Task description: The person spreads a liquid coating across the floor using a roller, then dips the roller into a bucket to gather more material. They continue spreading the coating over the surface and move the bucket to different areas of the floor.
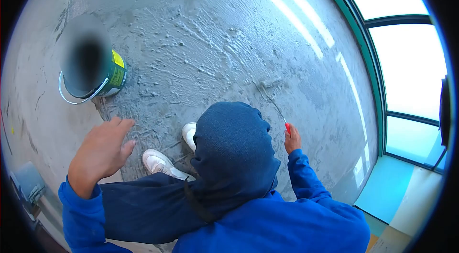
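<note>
My right hand (291, 140), in a blue sleeve, grips the red handle of a long-shafted roller (273, 104). Its thin metal shaft runs up and left to a head resting on the wet grey coating of the floor (215, 38). My left hand (103, 150) is lifted above the floor at the lower left, palm down, fingers loosely spread, holding nothing. A green bucket (103, 74) with a yellow label and a white wire handle stands on the floor just beyond the left hand.
My white shoes (160, 163) stand on the coated floor, beside my dark blue knee (229, 148). The grey coating is ridged and looks wet. A green-framed window wall (373, 76) curves along the right. Bare, drier floor lies at the left.
</note>
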`<action>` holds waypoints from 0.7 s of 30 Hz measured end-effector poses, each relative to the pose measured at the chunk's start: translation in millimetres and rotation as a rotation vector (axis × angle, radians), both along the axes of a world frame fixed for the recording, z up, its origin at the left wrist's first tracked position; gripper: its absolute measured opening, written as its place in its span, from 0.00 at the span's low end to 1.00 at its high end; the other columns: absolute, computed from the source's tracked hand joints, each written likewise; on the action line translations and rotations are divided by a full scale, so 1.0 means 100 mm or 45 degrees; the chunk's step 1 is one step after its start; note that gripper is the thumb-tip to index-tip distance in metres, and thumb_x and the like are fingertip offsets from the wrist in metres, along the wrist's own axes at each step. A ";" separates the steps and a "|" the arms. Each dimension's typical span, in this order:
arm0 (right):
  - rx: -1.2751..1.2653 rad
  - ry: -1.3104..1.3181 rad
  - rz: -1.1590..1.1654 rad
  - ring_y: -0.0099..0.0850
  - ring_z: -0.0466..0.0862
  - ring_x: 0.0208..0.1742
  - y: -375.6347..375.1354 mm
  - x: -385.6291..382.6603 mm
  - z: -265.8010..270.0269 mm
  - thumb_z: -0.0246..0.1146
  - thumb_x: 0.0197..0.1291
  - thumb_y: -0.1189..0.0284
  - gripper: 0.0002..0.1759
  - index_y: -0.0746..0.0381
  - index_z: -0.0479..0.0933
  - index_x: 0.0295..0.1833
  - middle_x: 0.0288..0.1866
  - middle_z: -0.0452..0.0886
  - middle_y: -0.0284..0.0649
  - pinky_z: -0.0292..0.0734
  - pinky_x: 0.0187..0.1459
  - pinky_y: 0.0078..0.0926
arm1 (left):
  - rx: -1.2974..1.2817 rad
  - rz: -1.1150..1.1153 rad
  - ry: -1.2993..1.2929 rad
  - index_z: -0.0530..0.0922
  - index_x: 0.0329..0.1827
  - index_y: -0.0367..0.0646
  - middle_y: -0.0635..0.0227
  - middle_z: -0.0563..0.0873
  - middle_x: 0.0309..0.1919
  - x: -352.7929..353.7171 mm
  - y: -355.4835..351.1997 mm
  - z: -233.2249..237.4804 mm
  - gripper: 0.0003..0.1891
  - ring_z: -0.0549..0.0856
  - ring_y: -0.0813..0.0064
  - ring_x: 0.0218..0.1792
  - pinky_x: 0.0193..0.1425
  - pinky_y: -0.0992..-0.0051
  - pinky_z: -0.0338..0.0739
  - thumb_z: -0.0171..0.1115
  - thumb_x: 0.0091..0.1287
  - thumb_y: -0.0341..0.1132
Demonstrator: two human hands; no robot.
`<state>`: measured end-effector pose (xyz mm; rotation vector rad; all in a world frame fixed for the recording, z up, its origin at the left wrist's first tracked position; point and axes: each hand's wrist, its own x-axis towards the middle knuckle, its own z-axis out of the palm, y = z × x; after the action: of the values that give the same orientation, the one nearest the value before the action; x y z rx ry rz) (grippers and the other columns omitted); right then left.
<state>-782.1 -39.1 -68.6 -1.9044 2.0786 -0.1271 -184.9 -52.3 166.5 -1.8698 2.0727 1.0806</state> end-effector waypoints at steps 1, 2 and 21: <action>-0.020 0.034 0.046 0.50 0.79 0.49 -0.05 -0.02 -0.07 0.58 0.66 0.69 0.19 0.58 0.72 0.61 0.48 0.78 0.50 0.75 0.50 0.43 | 0.022 0.002 0.001 0.74 0.58 0.39 0.51 0.80 0.48 0.00 0.00 -0.02 0.20 0.79 0.50 0.49 0.54 0.60 0.74 0.62 0.64 0.35; -0.044 0.065 0.098 0.50 0.79 0.47 -0.12 -0.03 -0.13 0.57 0.67 0.68 0.18 0.56 0.72 0.61 0.46 0.78 0.49 0.75 0.47 0.44 | 0.040 0.010 0.000 0.74 0.59 0.39 0.51 0.80 0.48 0.00 0.01 -0.03 0.20 0.79 0.50 0.49 0.54 0.60 0.74 0.62 0.64 0.35; -0.071 0.268 0.482 0.49 0.82 0.49 -3.19 2.15 0.14 0.59 0.63 0.63 0.16 0.49 0.76 0.56 0.47 0.83 0.45 0.76 0.48 0.48 | -0.095 0.126 -0.015 0.74 0.59 0.38 0.51 0.80 0.50 0.00 0.07 0.03 0.20 0.79 0.49 0.51 0.56 0.60 0.74 0.60 0.65 0.35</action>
<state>-566.6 -357.8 -54.9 -2.3959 1.8070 0.1085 -185.4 -45.0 170.0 -2.0288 2.0609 1.0241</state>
